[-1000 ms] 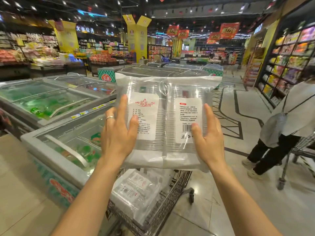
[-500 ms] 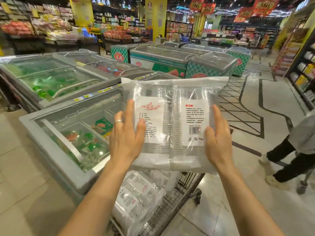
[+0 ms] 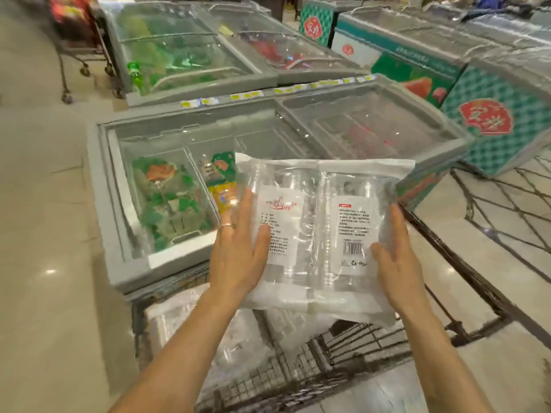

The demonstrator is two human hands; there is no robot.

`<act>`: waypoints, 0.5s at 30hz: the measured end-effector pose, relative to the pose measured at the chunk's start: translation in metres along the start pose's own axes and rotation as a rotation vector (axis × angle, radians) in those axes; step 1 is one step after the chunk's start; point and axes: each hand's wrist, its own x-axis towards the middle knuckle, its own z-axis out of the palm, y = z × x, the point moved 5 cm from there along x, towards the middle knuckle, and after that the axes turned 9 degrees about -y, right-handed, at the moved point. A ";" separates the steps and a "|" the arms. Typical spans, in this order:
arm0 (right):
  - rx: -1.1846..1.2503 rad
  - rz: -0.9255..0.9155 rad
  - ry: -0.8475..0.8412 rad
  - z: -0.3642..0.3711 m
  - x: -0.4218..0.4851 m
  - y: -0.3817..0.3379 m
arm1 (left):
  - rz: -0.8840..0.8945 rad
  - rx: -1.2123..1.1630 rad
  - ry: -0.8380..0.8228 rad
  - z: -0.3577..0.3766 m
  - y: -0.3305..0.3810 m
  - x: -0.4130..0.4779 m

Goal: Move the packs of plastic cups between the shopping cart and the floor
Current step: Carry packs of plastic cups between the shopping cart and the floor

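Observation:
A clear pack of plastic cups [image 3: 316, 234] with two white labels hangs upright above the shopping cart [image 3: 453, 263]. My left hand [image 3: 235, 257], with a ring on it, presses its left side, fingers straight and thumb on the front. On the other side my right hand [image 3: 396, 257] presses in the same way, so the pack is carried between the two hands. More packs of cups [image 3: 185, 317] lie in the cart's left part, below the held pack and partly hidden by my left arm.
A grey chest freezer [image 3: 119, 210] with glass lids stands right against the cart's far end, with more freezers [image 3: 417, 64] behind it. Tiled floor [image 3: 44, 263] lies to the left and right of the cart. Another cart [image 3: 77, 49] stands at the far left.
The pack has come down from chest height towards the cart, still between both hands. The view has tilted down, and the person at the right is out of view.

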 end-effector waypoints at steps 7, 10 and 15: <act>-0.089 -0.051 -0.305 0.012 0.045 0.082 | -0.166 -0.190 -0.119 0.094 -0.059 -0.010; -0.128 -0.006 -0.351 0.023 0.048 0.099 | -0.163 -0.298 -0.192 0.127 -0.081 -0.020; -0.209 -0.028 -0.383 0.062 0.046 0.112 | -0.385 -0.155 -0.443 0.183 -0.129 -0.046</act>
